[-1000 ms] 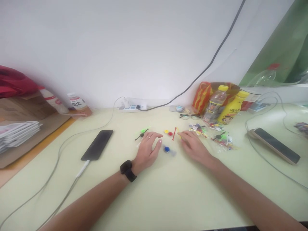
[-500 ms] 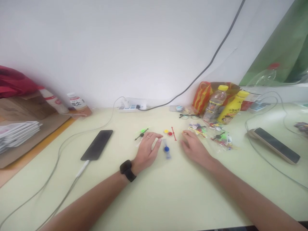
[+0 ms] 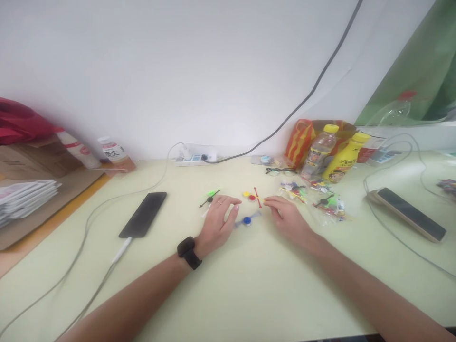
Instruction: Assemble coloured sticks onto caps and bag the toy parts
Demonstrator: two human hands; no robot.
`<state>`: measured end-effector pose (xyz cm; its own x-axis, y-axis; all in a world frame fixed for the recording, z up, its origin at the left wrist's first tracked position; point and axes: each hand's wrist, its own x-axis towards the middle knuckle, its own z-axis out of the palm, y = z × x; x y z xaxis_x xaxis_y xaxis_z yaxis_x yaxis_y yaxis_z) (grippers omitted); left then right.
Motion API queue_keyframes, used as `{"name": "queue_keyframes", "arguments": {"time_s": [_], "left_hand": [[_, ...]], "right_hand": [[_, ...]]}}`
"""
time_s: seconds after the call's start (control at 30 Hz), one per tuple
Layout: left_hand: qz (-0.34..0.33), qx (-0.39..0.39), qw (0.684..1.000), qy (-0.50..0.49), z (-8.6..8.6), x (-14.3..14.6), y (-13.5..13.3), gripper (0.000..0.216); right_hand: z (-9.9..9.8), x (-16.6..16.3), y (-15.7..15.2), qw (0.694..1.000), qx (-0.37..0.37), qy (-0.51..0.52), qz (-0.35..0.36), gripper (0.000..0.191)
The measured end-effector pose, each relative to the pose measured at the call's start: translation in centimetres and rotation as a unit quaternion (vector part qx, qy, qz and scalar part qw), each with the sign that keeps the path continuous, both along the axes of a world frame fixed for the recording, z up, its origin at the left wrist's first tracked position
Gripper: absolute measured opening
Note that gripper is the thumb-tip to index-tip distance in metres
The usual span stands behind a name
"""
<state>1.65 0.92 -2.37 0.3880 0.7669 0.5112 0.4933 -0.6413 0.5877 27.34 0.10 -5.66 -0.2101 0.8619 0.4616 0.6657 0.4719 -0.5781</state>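
Between my hands lies a blue spinner (image 3: 247,221), its pale arms blurred. My left hand (image 3: 219,218), with a ring and a black watch at the wrist, rests on the table beside it. Thumb and fingers there are apart, holding nothing. Just beyond these fingers is a spinner with black and green parts (image 3: 211,198), partly covered by the hand. My right hand (image 3: 288,216) pinches a thin yellow piece (image 3: 263,201), whose far end reaches over a red arrow-ended stick (image 3: 255,191). A red disc (image 3: 251,197) and a yellow disc (image 3: 245,194) lie left of the stick.
Bagged small colourful parts (image 3: 329,209) lie right of my right hand, with glasses (image 3: 280,171) and bottles (image 3: 342,159) behind. A phone (image 3: 143,215) on a charging cable lies at left. A power strip (image 3: 195,159) sits by the wall.
My right hand has moved left, bringing the yellow piece over the red stick. The blue spinner's arms have turned from upright to slanting sideways. My left hand has stayed put.
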Motion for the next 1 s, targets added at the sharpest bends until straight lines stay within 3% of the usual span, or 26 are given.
{"name": "queue_keyframes", "arguments": {"time_s": [0.7, 1.0], "left_hand": [[-0.001, 0.006, 1.000, 0.006, 0.0, 0.2, 0.1, 0.024], [-0.001, 0.012, 1.000, 0.008, -0.1, 0.2, 0.1, 0.020]], "right_hand": [[-0.4, 0.4, 0.2, 0.999, 0.009, -0.049, 0.003, 0.041], [0.6, 1.2, 0.4, 0.994, 0.030, -0.093, -0.046, 0.039]]}}
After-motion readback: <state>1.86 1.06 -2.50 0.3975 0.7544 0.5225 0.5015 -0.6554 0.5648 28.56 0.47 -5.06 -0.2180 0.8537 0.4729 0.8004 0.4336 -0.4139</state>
